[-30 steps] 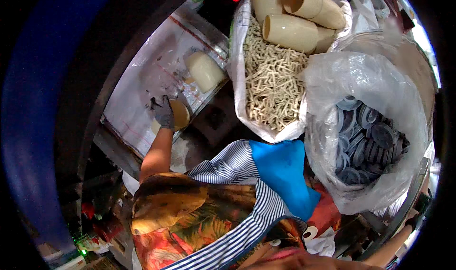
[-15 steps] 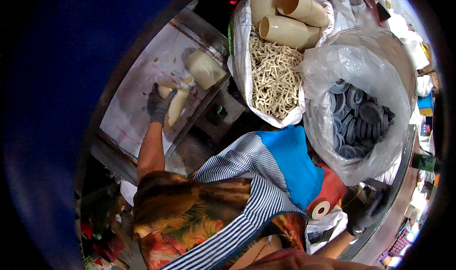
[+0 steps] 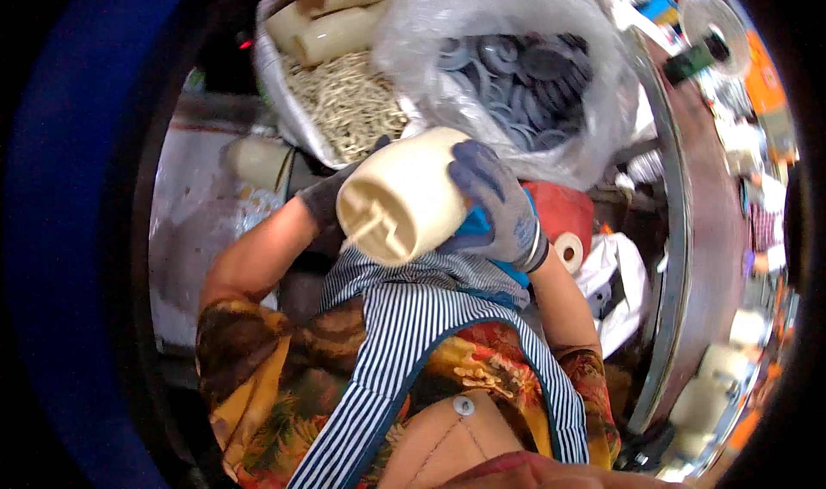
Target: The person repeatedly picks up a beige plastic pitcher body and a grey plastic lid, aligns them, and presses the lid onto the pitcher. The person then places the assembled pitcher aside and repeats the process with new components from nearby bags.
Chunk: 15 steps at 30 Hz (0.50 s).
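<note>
A cream plastic cylinder (image 3: 439, 175) is held tilted above my lap, its open end facing down and to the left. Just inside that opening shows a small cream branched plastic piece (image 3: 376, 231). My left hand (image 3: 323, 198), in a grey work glove, is wrapped round the far left side of the cylinder, and most of its fingers are hidden behind it. My right hand (image 3: 503, 209), in a grey glove with darker fingertips, grips the cylinder's right side.
Beyond my hands stands a white sack (image 3: 284, 102) of small cream pieces (image 3: 348, 102) with larger cream cylinders on top. A clear plastic bag (image 3: 602, 136) holds dark grey round parts. Another cylinder (image 3: 258, 162) lies on the left work surface (image 3: 185, 257). A red object (image 3: 564, 214) sits at right.
My left hand has come off the left work surface to the middle. My right hand has swung in from the far right, and both now hold the cylinder. The whole view has turned.
</note>
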### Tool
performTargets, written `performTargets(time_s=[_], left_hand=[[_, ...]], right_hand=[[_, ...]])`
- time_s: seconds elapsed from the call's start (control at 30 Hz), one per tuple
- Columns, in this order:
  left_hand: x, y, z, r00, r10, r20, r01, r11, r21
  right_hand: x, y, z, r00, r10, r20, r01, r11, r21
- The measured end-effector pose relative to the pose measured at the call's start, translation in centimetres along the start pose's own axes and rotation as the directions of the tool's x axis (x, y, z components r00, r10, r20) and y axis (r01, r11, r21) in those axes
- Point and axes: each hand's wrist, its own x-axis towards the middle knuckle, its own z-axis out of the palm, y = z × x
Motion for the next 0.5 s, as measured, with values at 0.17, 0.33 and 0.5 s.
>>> performTargets(time_s=[0.17, 0.33, 0.5], left_hand=[[1.9, -3.4, 4.9, 0.747, 0.586, -0.314, -0.401, 0.774, 0.489], [4.3, -3.7, 9.4, 0.562, 0.736, 0.377, -0.423, -0.136, 0.896], [5.6, -3.4, 10.8, 0.412, 0.686, 0.6, -0.526, -0.358, 0.771]], right_hand=[[-11.1, 3.8, 1.3, 0.848, 0.514, -0.128, -0.454, 0.829, 0.326], [-14.7, 2.0, 1.6, 0.777, 0.613, -0.147, -0.484, 0.729, 0.484], [-13.1, 1.9, 1.9, 0.754, 0.577, -0.316, -0.461, 0.806, 0.372]])
